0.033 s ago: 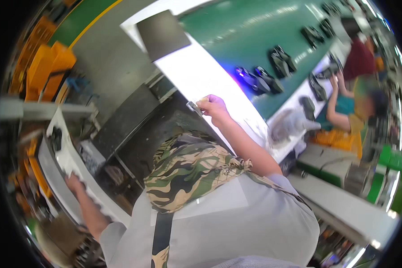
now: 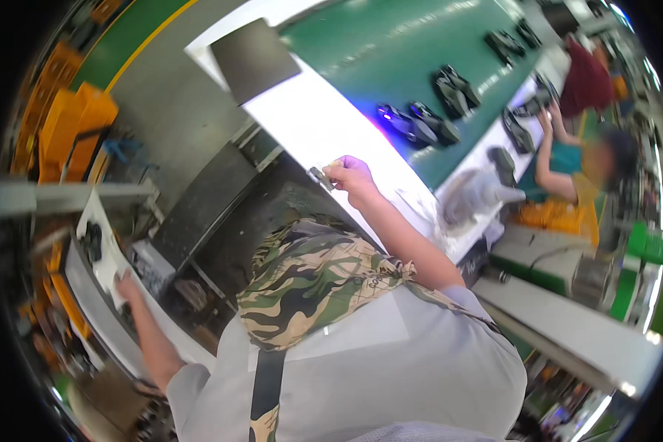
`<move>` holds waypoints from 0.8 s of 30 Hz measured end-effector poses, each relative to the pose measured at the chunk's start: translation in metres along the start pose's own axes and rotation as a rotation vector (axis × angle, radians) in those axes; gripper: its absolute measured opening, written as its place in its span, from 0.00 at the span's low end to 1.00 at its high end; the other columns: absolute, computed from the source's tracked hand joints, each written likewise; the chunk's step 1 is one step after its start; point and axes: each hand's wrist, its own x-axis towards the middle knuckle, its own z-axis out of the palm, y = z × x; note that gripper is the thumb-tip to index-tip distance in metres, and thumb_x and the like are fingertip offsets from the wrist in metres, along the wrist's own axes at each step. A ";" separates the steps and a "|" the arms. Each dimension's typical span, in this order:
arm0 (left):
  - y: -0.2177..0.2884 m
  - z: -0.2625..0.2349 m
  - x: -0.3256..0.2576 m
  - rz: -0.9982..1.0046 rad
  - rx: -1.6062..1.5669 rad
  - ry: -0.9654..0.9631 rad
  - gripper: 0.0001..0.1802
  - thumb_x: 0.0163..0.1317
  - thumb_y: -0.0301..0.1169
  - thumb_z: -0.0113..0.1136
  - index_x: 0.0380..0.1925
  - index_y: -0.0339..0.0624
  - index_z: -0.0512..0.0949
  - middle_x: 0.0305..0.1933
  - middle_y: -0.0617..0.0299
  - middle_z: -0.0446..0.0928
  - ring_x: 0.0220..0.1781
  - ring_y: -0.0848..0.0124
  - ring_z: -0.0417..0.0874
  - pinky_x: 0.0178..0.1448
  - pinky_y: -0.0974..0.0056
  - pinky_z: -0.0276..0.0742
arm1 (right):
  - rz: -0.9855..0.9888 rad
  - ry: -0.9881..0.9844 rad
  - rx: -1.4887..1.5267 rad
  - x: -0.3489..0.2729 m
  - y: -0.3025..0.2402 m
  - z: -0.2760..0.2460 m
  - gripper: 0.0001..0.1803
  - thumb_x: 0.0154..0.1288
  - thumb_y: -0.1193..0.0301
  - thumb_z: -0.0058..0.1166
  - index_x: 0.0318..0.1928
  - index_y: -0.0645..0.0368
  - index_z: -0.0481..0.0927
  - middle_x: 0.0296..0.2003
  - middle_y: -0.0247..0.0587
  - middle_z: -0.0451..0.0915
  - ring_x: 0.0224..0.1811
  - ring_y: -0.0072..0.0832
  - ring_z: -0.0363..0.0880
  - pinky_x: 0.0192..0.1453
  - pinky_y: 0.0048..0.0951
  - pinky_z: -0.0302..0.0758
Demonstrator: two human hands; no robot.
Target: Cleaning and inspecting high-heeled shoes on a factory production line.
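Note:
My right hand [image 2: 350, 175] is closed in a pinch above the edge of the white work surface [image 2: 302, 110]. A small silvery piece with a dark part [image 2: 320, 177] sticks out from its fingertips; its exact kind is unclear. Out to the left, my left hand [image 2: 127, 287] is over a long white shelf [image 2: 171, 313], its fingers smeared by motion. Beyond that hand, a dark shoe-like item [image 2: 93, 240] lies on the same shelf. A camouflage-patterned cloth apron [image 2: 309, 283] covers part of my front.
Several dark shoes [image 2: 453, 92] stand in pairs on the green belt [image 2: 361, 51]. A dark square board [image 2: 254, 60] lies on the far white surface. At right, a co-worker's hands [image 2: 549, 118] touch a shoe beside a clear plastic bag [image 2: 471, 199]. Orange crates [image 2: 74, 129] stand far left.
My left hand has shifted slightly away from me and to the right along the shelf. My right hand keeps its pinch. The belt, shoes and board appear a little further left in view.

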 end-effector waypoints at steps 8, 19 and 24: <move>0.544 0.169 -0.406 -0.081 -0.943 -1.662 0.31 0.67 0.33 0.58 0.64 0.24 0.63 0.52 0.44 0.79 0.49 0.56 0.85 0.53 0.59 0.82 | -0.101 0.479 0.183 -0.096 0.021 -0.189 0.10 0.55 0.69 0.68 0.34 0.55 0.78 0.28 0.31 0.80 0.27 0.19 0.77 0.28 0.22 0.68; 0.740 0.242 -0.631 -0.578 -0.497 -1.715 0.47 0.56 0.57 0.66 0.68 0.45 0.60 0.71 0.43 0.60 0.72 0.42 0.58 0.74 0.32 0.47 | -0.238 1.014 0.479 -0.215 0.079 -0.323 0.10 0.55 0.74 0.68 0.34 0.57 0.78 0.27 0.28 0.78 0.26 0.16 0.73 0.29 0.20 0.68; 0.755 0.243 -0.645 -0.433 -0.390 -1.845 0.29 0.58 0.42 0.61 0.58 0.46 0.67 0.60 0.47 0.69 0.63 0.49 0.72 0.70 0.37 0.61 | -0.337 1.221 0.333 -0.210 0.079 -0.340 0.09 0.53 0.77 0.66 0.29 0.61 0.76 0.25 0.27 0.74 0.26 0.16 0.71 0.31 0.22 0.68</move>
